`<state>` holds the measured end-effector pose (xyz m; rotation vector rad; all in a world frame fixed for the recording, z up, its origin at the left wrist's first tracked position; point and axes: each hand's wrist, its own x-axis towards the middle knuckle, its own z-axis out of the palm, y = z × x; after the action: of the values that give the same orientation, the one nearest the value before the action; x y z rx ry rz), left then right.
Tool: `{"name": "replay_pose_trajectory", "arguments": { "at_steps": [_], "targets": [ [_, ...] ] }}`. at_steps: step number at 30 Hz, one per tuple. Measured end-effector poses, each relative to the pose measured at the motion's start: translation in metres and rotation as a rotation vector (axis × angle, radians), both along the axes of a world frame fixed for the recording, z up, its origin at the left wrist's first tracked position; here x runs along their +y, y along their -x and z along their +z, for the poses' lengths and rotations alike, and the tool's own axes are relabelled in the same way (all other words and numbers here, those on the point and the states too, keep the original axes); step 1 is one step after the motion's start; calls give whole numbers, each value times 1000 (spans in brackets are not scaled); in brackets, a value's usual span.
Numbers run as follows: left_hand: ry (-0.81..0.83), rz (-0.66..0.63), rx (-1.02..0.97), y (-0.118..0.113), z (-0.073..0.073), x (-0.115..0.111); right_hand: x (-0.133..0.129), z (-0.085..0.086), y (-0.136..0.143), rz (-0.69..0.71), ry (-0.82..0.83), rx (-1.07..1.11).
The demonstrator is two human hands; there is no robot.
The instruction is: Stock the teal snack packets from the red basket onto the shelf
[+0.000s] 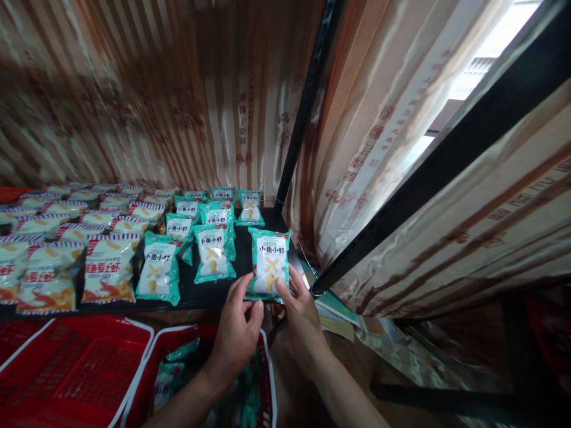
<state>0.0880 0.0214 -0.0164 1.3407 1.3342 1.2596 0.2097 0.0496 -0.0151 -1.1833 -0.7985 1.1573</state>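
Note:
A teal and white snack bag (269,261) stands upright at the right front of the black shelf (243,252). My right hand (301,309) grips its lower right side, the thumb across its front. At its lower left edge is my left hand (241,318), fingers slightly parted and touching the bag's side. Left of it stand matching teal bags in rows, the nearest being one bag (214,252) with a gap between. Farther left are several red, white and blue striped bags (109,267).
Below the shelf sit a red basket (75,368) at the left and a second red basket (270,380) with teal bags inside, partly behind my left arm. Black posts (307,107) rise at the shelf's corners, with printed plastic curtains (187,107) behind and to the right.

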Motion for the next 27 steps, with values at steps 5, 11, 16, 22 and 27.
{"name": "replay_pose_trajectory", "arguments": {
  "at_steps": [5, 11, 16, 22, 27],
  "targets": [
    [-151, 98, 190, -8, -7, 25, 23, 5, 11, 26, -30, 162],
    [-335, 213, 418, -25, -4, 85, 97, 4, 16, -49, -112, -20],
    [-298, 305, 486, -32, -6, 128, 145, -6, 16, -104, -154, -158],
    [-272, 387, 481, -35, -8, 151, 175, -18, 19, -81, -176, -376],
    [-240, 409, 481, -37, -12, 158, 186, -30, 16, -68, -151, -537]
  ]
}}
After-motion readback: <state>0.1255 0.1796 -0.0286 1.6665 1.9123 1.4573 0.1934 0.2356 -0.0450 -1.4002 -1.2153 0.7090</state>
